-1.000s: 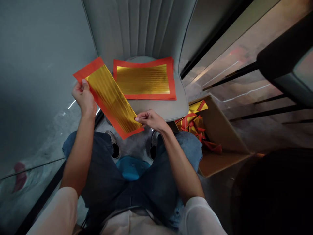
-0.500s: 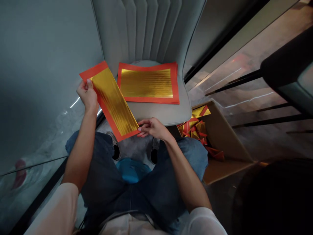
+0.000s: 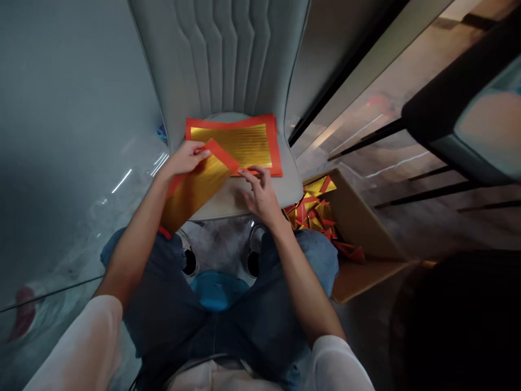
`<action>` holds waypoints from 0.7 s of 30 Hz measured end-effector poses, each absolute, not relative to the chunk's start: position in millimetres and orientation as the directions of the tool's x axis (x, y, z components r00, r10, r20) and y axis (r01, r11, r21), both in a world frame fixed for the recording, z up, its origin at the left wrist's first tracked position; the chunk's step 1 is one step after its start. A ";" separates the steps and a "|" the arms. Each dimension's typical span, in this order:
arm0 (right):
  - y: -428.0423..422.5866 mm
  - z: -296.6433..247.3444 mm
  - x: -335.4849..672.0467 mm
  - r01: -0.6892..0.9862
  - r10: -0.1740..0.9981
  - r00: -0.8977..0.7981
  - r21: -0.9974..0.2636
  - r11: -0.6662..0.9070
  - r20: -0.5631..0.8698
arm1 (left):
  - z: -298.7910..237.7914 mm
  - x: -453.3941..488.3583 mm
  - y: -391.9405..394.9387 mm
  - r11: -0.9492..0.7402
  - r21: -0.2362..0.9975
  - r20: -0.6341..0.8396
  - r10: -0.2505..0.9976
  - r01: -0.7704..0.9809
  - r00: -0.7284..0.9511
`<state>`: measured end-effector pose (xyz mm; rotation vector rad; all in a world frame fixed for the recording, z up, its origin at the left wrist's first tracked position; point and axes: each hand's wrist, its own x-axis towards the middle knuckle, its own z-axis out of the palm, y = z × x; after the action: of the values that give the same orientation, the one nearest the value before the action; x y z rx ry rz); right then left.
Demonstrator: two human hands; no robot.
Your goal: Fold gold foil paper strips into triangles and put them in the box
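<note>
My left hand (image 3: 187, 158) pinches the upper edge of a red-orange paper sheet (image 3: 195, 190) with a gold foil panel. The sheet hangs tilted, its lower end near my left knee and its upper right corner by my other hand. My right hand (image 3: 260, 193) has its fingers apart, with a fingertip at that corner and the thumb away from it. Behind the held sheet, a stack of similar red and gold sheets (image 3: 240, 138) lies on the seat of a grey chair (image 3: 280, 187). The held sheet covers the stack's lower left part.
Right of the chair, an open cardboard box (image 3: 366, 222) holds several folded red and gold paper pieces (image 3: 313, 209). A blue object (image 3: 220, 290) is on the floor between my legs. Dark chair legs (image 3: 427, 193) stand farther right, and a large grey panel (image 3: 73, 108) rises at left.
The held sheet has turned, its lower end swinging left and its upper end moving right. My left hand moved right and my right hand rose to the upper corner. The view shifted slightly.
</note>
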<state>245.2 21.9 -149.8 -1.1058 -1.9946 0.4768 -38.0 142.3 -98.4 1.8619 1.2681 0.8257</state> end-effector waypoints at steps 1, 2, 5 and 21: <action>23.7 -151.8 244.8 0.576 0.811 -0.310 -0.580 0.576 0.497 | -91.0 -25.2 145.5 -0.321 0.771 0.040 0.886 0.550 0.461; 24.9 -153.9 244.9 0.603 0.791 -0.318 -0.532 0.594 0.522 | -84.5 -12.4 148.1 -0.397 0.701 -0.015 0.822 0.592 0.569; 25.6 -159.8 248.2 0.615 0.746 -0.432 -0.438 0.655 0.507 | -76.1 19.1 149.9 -0.558 0.544 -0.117 0.689 0.626 0.716; -2.0 -167.2 260.2 0.440 0.666 -0.651 -0.534 0.722 0.364 | -118.0 14.5 133.1 -0.483 0.741 -0.216 0.486 0.466 0.847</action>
<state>260.2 -2.0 -167.2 -0.8380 -2.3767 0.5470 14.5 133.1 -118.0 2.1519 0.6913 0.0293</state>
